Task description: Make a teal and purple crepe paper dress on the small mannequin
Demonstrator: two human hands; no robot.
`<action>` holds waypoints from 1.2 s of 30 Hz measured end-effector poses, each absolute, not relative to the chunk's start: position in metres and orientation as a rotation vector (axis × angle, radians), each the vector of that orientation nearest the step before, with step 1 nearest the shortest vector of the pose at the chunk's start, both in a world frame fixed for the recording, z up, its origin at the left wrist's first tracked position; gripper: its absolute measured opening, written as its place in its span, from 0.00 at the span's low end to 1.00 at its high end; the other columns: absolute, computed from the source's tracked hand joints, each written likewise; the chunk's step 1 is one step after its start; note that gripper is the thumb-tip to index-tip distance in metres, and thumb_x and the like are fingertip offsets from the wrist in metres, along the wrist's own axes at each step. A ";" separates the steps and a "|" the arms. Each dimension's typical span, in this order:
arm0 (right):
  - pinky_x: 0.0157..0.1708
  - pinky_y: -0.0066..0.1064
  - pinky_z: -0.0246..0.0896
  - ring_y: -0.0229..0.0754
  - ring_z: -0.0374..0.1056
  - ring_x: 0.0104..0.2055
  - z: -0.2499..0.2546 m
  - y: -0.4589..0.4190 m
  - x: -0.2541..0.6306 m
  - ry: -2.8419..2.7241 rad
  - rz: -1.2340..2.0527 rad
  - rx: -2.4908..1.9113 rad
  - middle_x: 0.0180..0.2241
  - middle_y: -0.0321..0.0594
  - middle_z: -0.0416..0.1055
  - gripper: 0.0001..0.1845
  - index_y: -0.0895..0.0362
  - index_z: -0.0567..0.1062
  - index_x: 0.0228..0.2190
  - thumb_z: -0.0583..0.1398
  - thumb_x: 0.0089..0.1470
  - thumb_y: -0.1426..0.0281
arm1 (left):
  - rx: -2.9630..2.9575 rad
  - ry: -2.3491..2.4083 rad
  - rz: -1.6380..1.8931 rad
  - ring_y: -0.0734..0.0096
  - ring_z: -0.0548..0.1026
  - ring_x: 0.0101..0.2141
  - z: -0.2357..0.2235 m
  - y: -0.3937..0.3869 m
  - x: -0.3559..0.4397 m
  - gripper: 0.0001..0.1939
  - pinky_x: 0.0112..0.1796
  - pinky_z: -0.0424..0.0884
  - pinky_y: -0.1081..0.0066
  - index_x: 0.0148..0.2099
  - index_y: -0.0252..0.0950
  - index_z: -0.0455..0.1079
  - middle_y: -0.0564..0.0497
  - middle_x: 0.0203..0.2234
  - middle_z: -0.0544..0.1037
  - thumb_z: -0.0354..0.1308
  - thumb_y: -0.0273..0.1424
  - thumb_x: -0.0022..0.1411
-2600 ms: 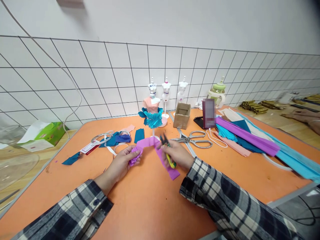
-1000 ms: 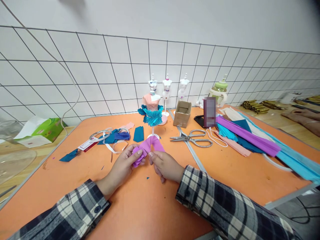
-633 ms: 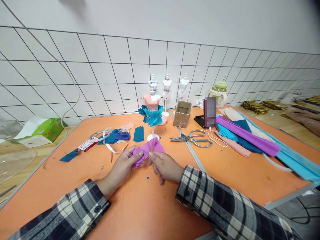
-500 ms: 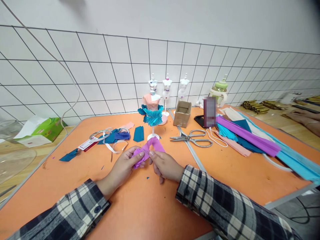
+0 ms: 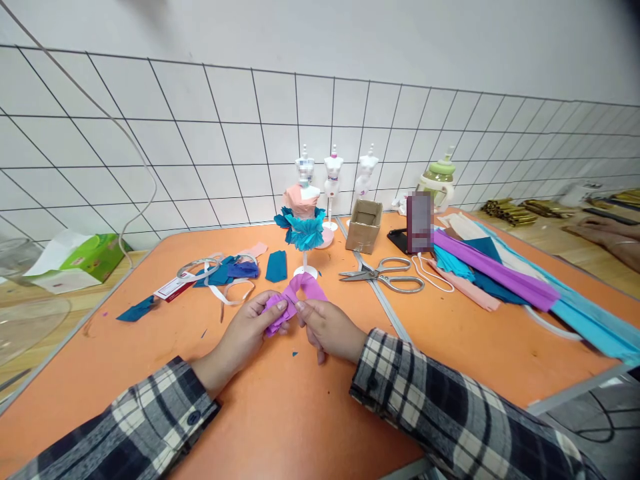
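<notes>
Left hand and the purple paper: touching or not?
Touching. The head view shows the left hand pinching the purple paper, thumb pressed on top of its folds.

Phone (image 5: 419,223), near the worktop's (image 5: 280,413) far edge: screen was blurred to me. Purple strip (image 5: 313,285): left hand (image 5: 247,327) partly hid it. Co-worker's hand (image 5: 613,235): picture's right edge cut it off.

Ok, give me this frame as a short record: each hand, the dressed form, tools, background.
left hand: holding gathered purple material
right hand: thumb and finger together at the material; whether they grip it, cannot tell
dressed form: upright, peach top, teal ruffle
tools: scissors on orange table, untouched
background: three white forms, cardboard box
</notes>
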State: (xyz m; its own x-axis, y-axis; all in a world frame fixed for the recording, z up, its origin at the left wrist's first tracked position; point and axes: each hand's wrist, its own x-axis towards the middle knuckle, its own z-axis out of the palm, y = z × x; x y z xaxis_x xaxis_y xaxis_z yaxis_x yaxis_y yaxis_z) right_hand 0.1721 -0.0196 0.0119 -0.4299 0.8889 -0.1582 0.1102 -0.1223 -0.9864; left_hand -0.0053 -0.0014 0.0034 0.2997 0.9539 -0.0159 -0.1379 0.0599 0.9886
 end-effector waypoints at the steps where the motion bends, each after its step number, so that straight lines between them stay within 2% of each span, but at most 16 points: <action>1: 0.06 0.21 0.53 0.32 0.54 0.08 0.011 -0.020 0.172 -1.529 1.618 -1.132 0.11 0.23 0.56 0.19 0.55 0.63 0.29 0.48 0.66 0.56 | 1.198 0.899 1.024 0.77 0.68 0.22 0.004 -0.002 -0.005 0.17 0.25 0.63 0.75 0.32 0.36 0.69 0.56 0.21 0.72 0.67 0.43 0.56; 11: 0.07 0.23 0.59 0.32 0.54 0.10 0.006 -0.017 0.174 -1.515 1.653 -1.121 0.13 0.24 0.57 0.23 0.55 0.65 0.31 0.49 0.63 0.49 | 1.288 0.869 0.966 0.78 0.67 0.21 0.004 -0.003 -0.006 0.15 0.23 0.58 0.75 0.31 0.35 0.69 0.56 0.19 0.72 0.63 0.41 0.61; 21: 0.08 0.22 0.58 0.31 0.57 0.11 0.002 -0.019 0.176 -1.628 1.570 -1.129 0.16 0.25 0.58 0.25 0.55 0.67 0.33 0.48 0.63 0.47 | 1.252 0.905 1.040 0.78 0.66 0.20 0.001 -0.002 -0.009 0.15 0.22 0.58 0.76 0.31 0.36 0.67 0.57 0.19 0.72 0.61 0.42 0.62; 36: 0.10 0.23 0.62 0.30 0.56 0.12 -0.002 -0.018 0.173 -1.590 1.569 -1.080 0.17 0.25 0.57 0.24 0.55 0.66 0.34 0.48 0.63 0.48 | 1.474 0.983 0.960 0.76 0.69 0.21 0.010 -0.008 -0.003 0.17 0.25 0.64 0.74 0.32 0.36 0.66 0.57 0.21 0.71 0.61 0.45 0.60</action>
